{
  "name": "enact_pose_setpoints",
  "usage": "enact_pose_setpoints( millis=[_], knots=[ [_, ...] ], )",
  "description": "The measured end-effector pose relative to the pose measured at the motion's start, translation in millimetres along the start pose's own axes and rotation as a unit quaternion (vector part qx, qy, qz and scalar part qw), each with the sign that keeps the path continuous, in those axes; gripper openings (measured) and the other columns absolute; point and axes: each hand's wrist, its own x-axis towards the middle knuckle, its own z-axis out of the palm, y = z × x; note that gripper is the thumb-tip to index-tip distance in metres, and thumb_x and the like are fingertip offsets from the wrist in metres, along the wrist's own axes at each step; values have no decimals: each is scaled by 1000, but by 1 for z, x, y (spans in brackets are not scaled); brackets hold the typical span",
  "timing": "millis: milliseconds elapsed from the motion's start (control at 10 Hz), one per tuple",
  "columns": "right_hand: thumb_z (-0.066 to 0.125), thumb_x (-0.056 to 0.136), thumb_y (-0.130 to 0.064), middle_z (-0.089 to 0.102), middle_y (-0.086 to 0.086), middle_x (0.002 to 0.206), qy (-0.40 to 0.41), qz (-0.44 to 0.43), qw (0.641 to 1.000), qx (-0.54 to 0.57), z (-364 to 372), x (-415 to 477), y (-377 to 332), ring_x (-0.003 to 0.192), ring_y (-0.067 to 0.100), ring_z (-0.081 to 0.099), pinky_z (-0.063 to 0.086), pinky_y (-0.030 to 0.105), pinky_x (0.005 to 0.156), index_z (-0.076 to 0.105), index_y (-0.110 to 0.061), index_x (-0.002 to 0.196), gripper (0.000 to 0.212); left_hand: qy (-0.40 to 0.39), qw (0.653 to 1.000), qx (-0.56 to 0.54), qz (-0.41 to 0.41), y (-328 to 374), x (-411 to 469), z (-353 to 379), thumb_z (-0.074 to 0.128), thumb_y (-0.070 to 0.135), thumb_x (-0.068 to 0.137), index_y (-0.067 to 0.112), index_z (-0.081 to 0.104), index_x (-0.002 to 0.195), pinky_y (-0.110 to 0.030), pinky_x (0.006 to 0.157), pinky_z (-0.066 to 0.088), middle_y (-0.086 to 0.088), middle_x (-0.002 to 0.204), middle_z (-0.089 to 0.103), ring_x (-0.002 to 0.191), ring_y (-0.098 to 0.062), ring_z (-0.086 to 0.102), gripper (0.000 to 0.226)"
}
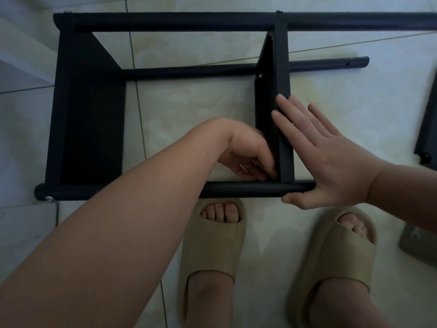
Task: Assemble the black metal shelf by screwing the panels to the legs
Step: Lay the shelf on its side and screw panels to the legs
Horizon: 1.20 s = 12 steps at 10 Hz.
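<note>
On the floor [189,110], a left panel [92,129] and a right panel [282,67] stand between the far leg [165,21] and the near leg [236,189]. Slippers [212,247] sit before the near leg; a loose panel [428,129] lies far right.

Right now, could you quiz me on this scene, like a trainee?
1. True or false: the right hand lies flat, fingers straight, against the upright black metal panel.
2. Where is the left hand working? A: at the far leg. B: where that panel meets the near black round metal leg. C: on the floor tiles.
3. What is on the person's feet?
Key: 1 true; 2 B; 3 beige foam slippers.
</note>
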Motion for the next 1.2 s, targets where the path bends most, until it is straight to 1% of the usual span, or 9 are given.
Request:
enact_pose_setpoints(
  millis=[100,200,400,600,700,900,1000,1100,1200],
  knots=[
    [51,74,-78,-6,16,169,2,0,1000,1,1,0,0,156,33,-7,11,59,124,5,-2,161,124,4,1000,5,-11,1,-1,-1,64,9,90,16,73,99,-31,89,51,0,95,72,89,-15,66,15],
    [52,74,-79,-6,16,169,1,0,1000,0,0,0,0,156,32,-7,11,59,124,4,-2,161,125,0,1000,9,-27,1,0,1,62,19,92,20,74,95,-31,90,49,5,91,74,86,-12,66,12],
    [51,74,-79,-7,16,169,0,-1,1000,0,0,0,0,156,32,-7,11,59,124,4,-2,161,125,6,999,17,-30,1,2,3,62,16,93,18,70,91,-29,85,46,6,76,72,74,-10,61,8],
    [51,74,-79,-7,15,169,-2,3,1000,2,0,0,-1,156,31,-8,10,58,125,4,-2,161,125,12,999,10,-39,4,3,4,63,13,92,15,70,94,-27,83,48,4,77,71,75,-11,62,7],
    [52,73,-78,-7,15,169,-3,4,1000,3,0,0,-1,156,31,-8,10,57,125,4,-2,161,125,12,999,1,-42,5,3,5,62,13,92,14,70,94,-28,87,47,3,78,71,77,-12,62,8],
    [52,74,-79,-7,15,169,-7,5,1000,4,-1,0,-1,156,31,-9,9,57,125,4,-2,161,125,2,998,-32,-44,5,3,6,59,7,94,11,68,96,-25,84,49,-1,81,69,75,-11,62,10],
    [52,74,-79,-8,15,169,-10,6,1000,3,-1,0,-1,156,31,-10,9,57,125,4,-2,161,126,-6,999,-34,-37,4,2,4,58,6,94,11,67,98,-28,91,46,-2,86,68,79,-13,61,12],
    [51,74,-79,-8,15,169,-9,5,1000,1,-1,0,-1,156,31,-10,9,57,125,3,-2,161,125,-6,999,-9,-35,1,-2,1,62,7,91,14,69,99,-28,88,45,1,85,69,81,-12,61,13],
    [50,75,-79,-8,15,169,-6,4,1000,2,-1,0,-1,156,31,-9,10,57,125,3,-3,161,124,11,999,18,-44,-1,-3,-2,68,14,89,19,71,97,-30,88,45,5,84,72,87,-12,61,10]
  ],
)
